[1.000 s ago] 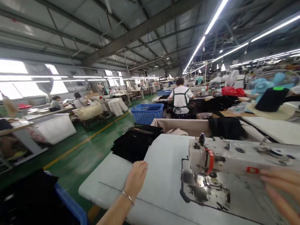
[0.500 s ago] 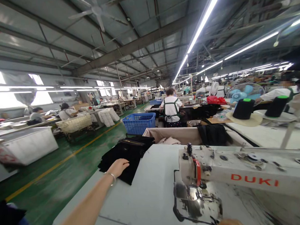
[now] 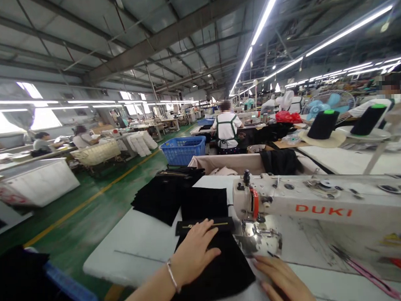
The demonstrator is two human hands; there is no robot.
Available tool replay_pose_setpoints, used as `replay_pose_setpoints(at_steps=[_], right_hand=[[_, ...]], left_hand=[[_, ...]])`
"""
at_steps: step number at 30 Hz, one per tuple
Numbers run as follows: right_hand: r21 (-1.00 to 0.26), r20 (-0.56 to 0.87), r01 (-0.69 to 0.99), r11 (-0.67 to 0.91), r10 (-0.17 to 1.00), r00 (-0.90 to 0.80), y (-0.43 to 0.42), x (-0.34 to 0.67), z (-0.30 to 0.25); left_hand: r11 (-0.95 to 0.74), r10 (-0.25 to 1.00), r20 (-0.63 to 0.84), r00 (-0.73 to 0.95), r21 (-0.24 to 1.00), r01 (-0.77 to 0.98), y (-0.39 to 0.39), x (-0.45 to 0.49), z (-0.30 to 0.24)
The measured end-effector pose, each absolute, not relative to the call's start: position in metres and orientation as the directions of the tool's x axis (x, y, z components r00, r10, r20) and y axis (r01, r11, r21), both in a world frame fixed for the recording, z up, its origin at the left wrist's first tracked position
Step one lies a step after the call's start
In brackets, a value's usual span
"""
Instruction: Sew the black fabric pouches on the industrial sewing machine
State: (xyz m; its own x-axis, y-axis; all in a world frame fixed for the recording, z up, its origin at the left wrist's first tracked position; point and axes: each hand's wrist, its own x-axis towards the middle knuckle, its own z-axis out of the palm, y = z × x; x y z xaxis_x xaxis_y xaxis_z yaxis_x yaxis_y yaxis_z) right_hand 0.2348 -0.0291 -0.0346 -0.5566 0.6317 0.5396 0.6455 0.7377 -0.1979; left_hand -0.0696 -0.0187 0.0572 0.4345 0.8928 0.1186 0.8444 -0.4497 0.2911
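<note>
Red DUKI lettering (image 3: pixel 323 210), white sewing machine arm (image 3: pixel 369 196)

Sewing table layout, seen from the operator's side.

Sewing machine (image 3: pixel 287 200) stands on the right of the sewing table (image 3: pixel 125 263). Fabric panel (image 3: pixel 211 273) lies at the near edge, left of the presser foot (image 3: pixel 256 229), under the left hand (image 3: pixel 194 256); right hand (image 3: pixel 280 279) rests just beside it. Zipper strip (image 3: pixel 203 226) lies across the panel's far end, second panel (image 3: pixel 204 203) behind it, garment stack (image 3: pixel 162 195) toward the far-left corner. Lined bin (image 3: pixel 227 165) sits behind the far edge; crate (image 3: pixel 67 287) sits off the near-left corner.
</note>
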Motion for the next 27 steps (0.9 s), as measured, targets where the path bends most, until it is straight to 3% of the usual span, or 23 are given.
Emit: replay_pose_setpoints(at_steps=[2,5,11,15,22,27], right_hand=[[-0.195,0.475,0.636,0.747,0.639,-0.605,-0.041,0.213,-0.033],[-0.295,0.358,0.653,0.698,0.714,-0.601,-0.054,0.194,-0.027],[-0.605,0.246,0.555,0.571,0.797,-0.552,-0.056,0.202,-0.015],[-0.729,0.239,0.492,0.476,0.851,-0.468,-0.050,0.206,-0.025],[-0.708,0.298,0.539,0.457,0.885,-0.358,-0.049,0.196,-0.019],[-0.620,0.387,0.506,0.600,0.795,-0.468,-0.060,0.187,0.022]], left_hand=[[-0.413,0.910,0.081,0.406,0.228,0.882,-0.023,-0.061,0.027],[-0.372,0.927,0.121,0.354,0.201,0.906,-0.015,-0.058,0.004],[-0.289,0.954,0.151,0.259,0.231,0.929,0.021,-0.054,0.010],[-0.341,0.939,0.145,0.311,0.302,0.890,0.028,-0.046,0.016],[-0.356,0.920,0.061,0.388,0.551,0.755,-0.030,-0.045,0.045],[-0.043,0.952,-0.064,0.298,0.940,0.338,-0.069,-0.046,0.079]])
